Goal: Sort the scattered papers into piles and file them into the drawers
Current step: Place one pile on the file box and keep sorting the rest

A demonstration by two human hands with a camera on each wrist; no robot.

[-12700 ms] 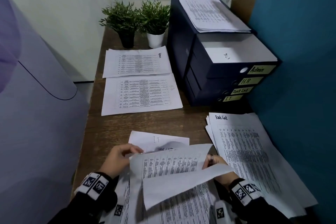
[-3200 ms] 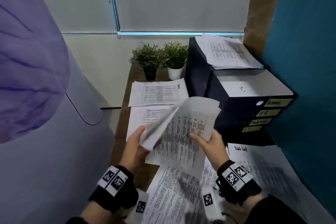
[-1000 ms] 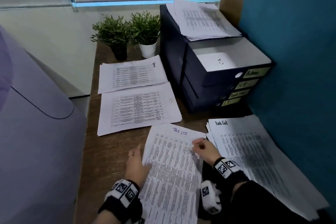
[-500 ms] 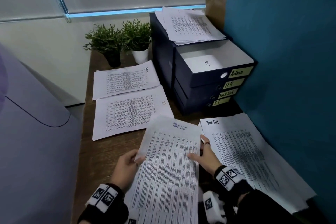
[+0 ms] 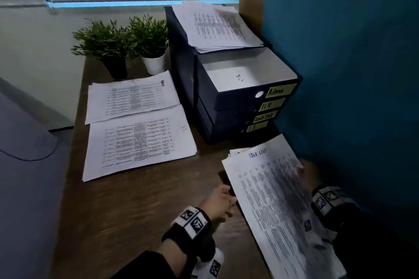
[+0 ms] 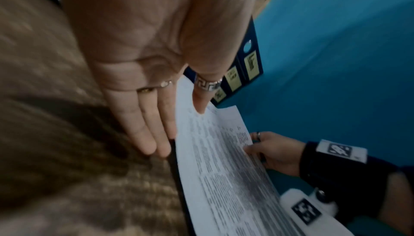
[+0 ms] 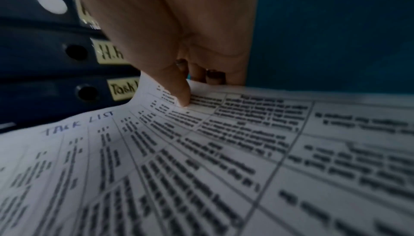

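Note:
A white printed sheet headed "Task List" (image 5: 269,190) lies over the Task List pile by the blue wall. My right hand (image 5: 305,171) pinches its right edge, thumb (image 7: 182,96) on top and fingers curled beneath. My left hand (image 6: 179,130) is at the sheet's left edge with straight fingers (image 6: 145,133) alongside it and the thumb resting on the paper. On the wooden desk (image 5: 127,210) the Admin pile (image 5: 131,97) and the HR pile (image 5: 138,142) lie on the left. The dark blue drawer unit (image 5: 226,118) has its top "Admin" drawer (image 5: 247,75) pulled out.
Loose papers (image 5: 217,25) are stacked on top of the drawer unit. Two small potted plants (image 5: 127,43) stand at the back of the desk. A blue wall (image 5: 351,75) closes the right side. A grey panel (image 5: 27,165) borders the left edge.
The Task List sheet has moved from the middle of the desk to the right, onto the pile by the blue wall. Both hands went with it.

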